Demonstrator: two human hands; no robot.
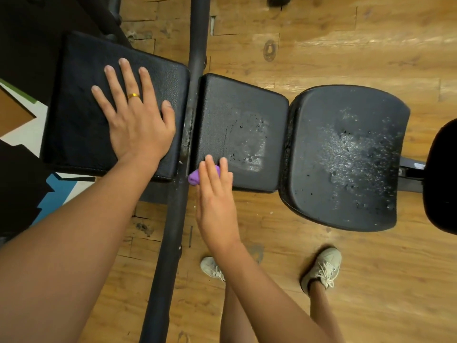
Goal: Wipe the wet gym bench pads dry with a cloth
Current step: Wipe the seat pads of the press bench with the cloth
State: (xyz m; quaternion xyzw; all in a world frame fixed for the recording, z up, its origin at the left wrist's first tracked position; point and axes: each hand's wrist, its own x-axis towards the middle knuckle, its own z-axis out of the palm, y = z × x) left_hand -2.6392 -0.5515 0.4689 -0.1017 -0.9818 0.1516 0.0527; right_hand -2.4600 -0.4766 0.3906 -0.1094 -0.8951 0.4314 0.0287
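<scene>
Three black bench pads lie in a row. My left hand (134,112) rests flat, fingers spread, on the left pad (81,70), which looks dry. The middle pad (237,100) carries a wet patch with droplets toward its right side. My right hand (215,194) presses a purple cloth (194,178) with straight fingers onto the near left corner of the middle pad; most of the cloth is hidden under the hand. The right seat pad (346,154) is covered with water droplets across its centre.
A black frame bar (173,231) runs from top to bottom between the left and middle pads. Wooden floor (346,45) surrounds the bench. My two feet in pale sneakers (321,268) stand near the bench. A dark round object (442,179) sits at the right edge.
</scene>
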